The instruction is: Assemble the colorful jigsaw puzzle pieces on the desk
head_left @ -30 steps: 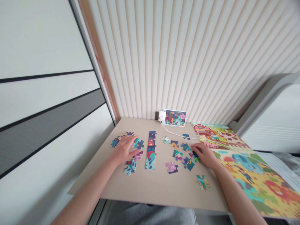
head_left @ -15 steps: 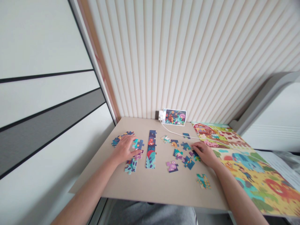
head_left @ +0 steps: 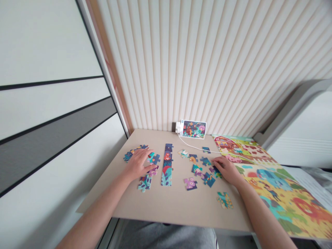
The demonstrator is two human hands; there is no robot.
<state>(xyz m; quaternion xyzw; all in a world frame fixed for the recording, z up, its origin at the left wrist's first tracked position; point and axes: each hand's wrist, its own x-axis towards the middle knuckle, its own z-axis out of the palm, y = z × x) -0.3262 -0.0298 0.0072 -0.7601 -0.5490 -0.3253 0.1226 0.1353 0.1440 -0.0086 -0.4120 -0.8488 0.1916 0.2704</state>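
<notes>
My left hand [head_left: 138, 165] lies over a group of puzzle pieces at the left, thumb and fingers apart; a blue piece [head_left: 156, 159] and a teal-patterned piece [head_left: 145, 183] show beside it. My right hand [head_left: 225, 168] rests at the right edge of several loose pieces, its fingers curled by a dark piece [head_left: 217, 173]; whether it grips anything is hidden. Between the hands stands a joined vertical strip [head_left: 167, 165]. Right of the strip lie a purple piece [head_left: 191, 183], a dark blue piece [head_left: 209, 179] and others. One teal and yellow piece [head_left: 225, 200] sits nearer the front.
A small picture card [head_left: 193, 129] leans at the table's back beside a white charger [head_left: 177, 127]. Its white cable [head_left: 193, 146] runs rightward across the table [head_left: 181, 211]. Two colourful pictures, a farm [head_left: 243, 148] and an animal scene [head_left: 282, 193], cover the right side.
My left hand has shifted very slightly, and the blue and teal pieces beside its fingers sit a little differently. My right hand has stayed in place.
</notes>
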